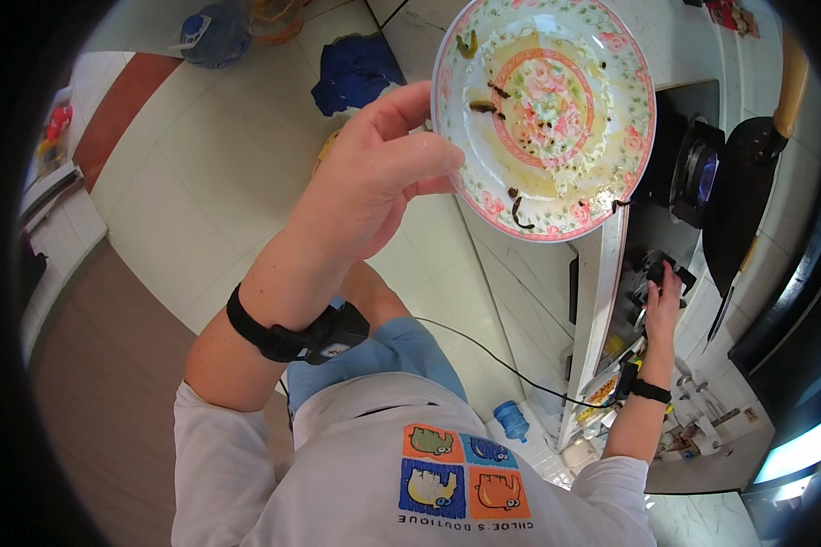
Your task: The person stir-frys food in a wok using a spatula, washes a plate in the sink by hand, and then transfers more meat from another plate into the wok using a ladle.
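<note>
My left hand [390,157] grips the left rim of a floral ceramic plate [547,116], thumb over the edge. The plate's face shows a yellowish, oily film with several dark bits of food residue. My right hand [663,294] reaches to the black pan support of a gas burner [670,273] on the stove; whether its fingers close on it is not clear. Beyond that, a dark wok [739,198] with a wooden handle [790,89] is at another burner [691,171], where a blue flame shows. Each wrist wears a black strap with a device.
The white counter edge [605,294] runs beside the stove. A thin metal utensil [720,318] lies past the wok. A black cable [492,362] runs across to the right wrist. Large plastic bottles [215,41] and a dark blue cloth [356,72] are at the upper left.
</note>
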A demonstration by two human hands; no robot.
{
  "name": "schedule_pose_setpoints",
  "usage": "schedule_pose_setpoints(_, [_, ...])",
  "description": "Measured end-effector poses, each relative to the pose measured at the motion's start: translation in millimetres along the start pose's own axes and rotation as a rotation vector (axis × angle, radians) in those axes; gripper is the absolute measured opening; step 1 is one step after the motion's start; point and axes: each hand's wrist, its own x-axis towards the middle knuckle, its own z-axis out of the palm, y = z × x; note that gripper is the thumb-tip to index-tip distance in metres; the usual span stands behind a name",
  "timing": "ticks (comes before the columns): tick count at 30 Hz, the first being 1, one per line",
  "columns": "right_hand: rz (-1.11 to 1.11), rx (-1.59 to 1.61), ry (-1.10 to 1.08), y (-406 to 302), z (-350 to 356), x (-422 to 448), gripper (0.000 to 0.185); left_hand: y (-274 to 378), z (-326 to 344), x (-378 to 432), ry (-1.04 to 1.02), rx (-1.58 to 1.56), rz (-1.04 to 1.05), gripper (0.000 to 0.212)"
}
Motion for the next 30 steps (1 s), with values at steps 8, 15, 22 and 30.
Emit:
schedule_pose_setpoints(8, [0.004, 0.01, 0.008, 11, 8, -4, 0.053, 5, 13, -3, 0.044, 0.006, -0.039, 0.047])
schedule_pose_setpoints(15, [-0.031, 0.071, 0.113, 2, 23, -11, 0.068, 4, 12, 3, 0.026, 0.075, -0.09, 0.048])
schedule_pose_setpoints(22, [0.065, 0.273, 0.139, -29, 31, -56, 0.076, 20, 9, 15, 0.015, 0.213, -0.221, 0.044])
schedule_pose_setpoints(30, [0.371, 0.441, 0.064, -67, 15, -121, 0.062, 72, 54, 37, -0.101, 0.242, -0.422, 0.043])
